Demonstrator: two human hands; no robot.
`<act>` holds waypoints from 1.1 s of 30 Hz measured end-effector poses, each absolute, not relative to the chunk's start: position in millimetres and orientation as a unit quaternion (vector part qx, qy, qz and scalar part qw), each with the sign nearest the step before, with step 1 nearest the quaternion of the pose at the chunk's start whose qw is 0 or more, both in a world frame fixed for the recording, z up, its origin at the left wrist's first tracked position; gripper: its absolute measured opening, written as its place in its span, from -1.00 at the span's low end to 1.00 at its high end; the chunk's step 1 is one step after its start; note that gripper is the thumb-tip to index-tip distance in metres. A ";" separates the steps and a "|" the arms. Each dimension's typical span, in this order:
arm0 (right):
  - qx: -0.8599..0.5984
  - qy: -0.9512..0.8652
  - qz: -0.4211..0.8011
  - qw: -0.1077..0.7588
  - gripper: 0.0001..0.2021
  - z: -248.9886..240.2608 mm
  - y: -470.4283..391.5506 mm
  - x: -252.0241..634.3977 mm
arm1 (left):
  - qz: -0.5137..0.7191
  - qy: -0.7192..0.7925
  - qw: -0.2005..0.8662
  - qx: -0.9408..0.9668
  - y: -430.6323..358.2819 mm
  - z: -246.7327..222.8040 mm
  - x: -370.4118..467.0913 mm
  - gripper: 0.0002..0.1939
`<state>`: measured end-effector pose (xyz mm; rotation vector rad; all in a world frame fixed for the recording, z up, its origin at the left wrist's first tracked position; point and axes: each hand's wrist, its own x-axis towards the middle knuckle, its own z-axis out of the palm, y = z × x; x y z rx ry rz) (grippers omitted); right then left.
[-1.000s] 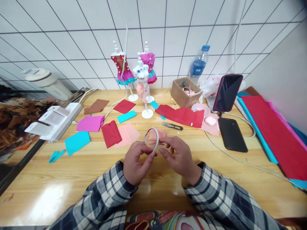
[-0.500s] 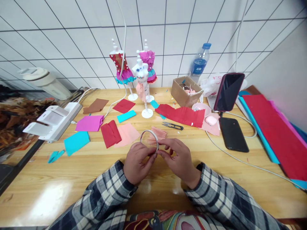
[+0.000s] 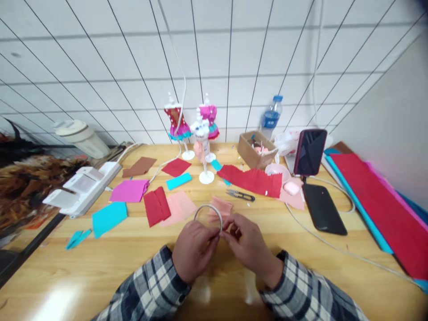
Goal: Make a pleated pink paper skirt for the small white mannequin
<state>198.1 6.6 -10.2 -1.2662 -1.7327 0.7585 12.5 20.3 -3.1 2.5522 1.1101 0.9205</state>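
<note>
A thin pale ring, which looks like a narrow roll of tape (image 3: pixel 207 206), stands upright just above the table. My left hand (image 3: pixel 195 249) pinches its lower right side between thumb and fingers. From the other side, the thumb and forefinger of my right hand (image 3: pixel 249 245) close on the same spot of the rim; its other fingers are curled. Whatever is between the fingertips is too small to make out. Behind the ring lies a pleated peach piece of crepe paper (image 3: pixel 220 208). Small thread snips (image 3: pixel 240 195) lie beyond it.
Several small mannequins, among them a white one (image 3: pixel 202 133), stand by the wall. Coloured sheets such as a magenta piece (image 3: pixel 129 191) lie to the left. A red strip (image 3: pixel 250 180), cardboard box (image 3: pixel 256 154), bottle (image 3: pixel 271 117), propped phone (image 3: pixel 310 151) and cable (image 3: pixel 334 240) are to the right.
My view has tilted upward, so everything appears lower. The fingers of my right hand have drawn in and curled more closely at the ring's rim; my left hand keeps its hold.
</note>
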 end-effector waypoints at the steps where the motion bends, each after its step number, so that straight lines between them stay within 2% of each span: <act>1: -0.502 -0.699 0.301 0.410 -0.96 -11.5 7.3 198.0 | 0.312 0.380 0.113 0.864 20.3 -3.2 12.7 -0.84; 5: -0.522 -0.678 0.287 0.431 -0.93 -20.4 9.6 196.4 | 0.322 0.419 0.136 0.838 17.1 -5.6 12.2 -0.85; 8: -0.511 -0.666 0.279 0.467 -0.77 -25.8 10.0 193.7 | 0.346 0.434 0.140 0.820 13.1 -8.1 10.6 -0.84; 14: -0.424 -0.706 0.231 0.519 -0.93 -23.2 11.5 185.8 | 0.370 0.455 0.112 0.803 11.3 -9.2 9.2 -0.86; 20: -0.381 -0.758 0.158 0.506 -0.85 -13.4 11.5 182.1 | 0.393 0.472 0.100 0.783 12.3 -8.4 13.4 -0.83; 22: -0.363 -0.777 0.109 0.502 -0.80 -9.0 8.4 182.0 | 0.402 0.488 0.144 0.761 10.5 -9.6 17.9 -0.81; 26: -0.326 -0.782 0.048 0.529 -0.78 0.5 -1.3 184.1 | 0.383 0.512 0.310 0.704 14.2 -9.7 18.2 -0.72; 28: -0.326 -0.754 0.106 0.560 -0.78 2.6 -2.9 185.3 | 0.384 0.536 0.328 0.676 25.2 -6.5 4.9 -0.65; 31: -0.401 -0.663 0.315 0.548 -0.81 -1.9 4.4 187.7 | 0.390 0.554 0.161 0.718 53.0 -3.3 -32.9 -0.71; 33: -0.464 -0.558 0.466 0.505 -0.72 -8.9 13.2 190.7 | 0.335 0.542 0.065 0.768 73.1 -7.3 -60.3 -0.74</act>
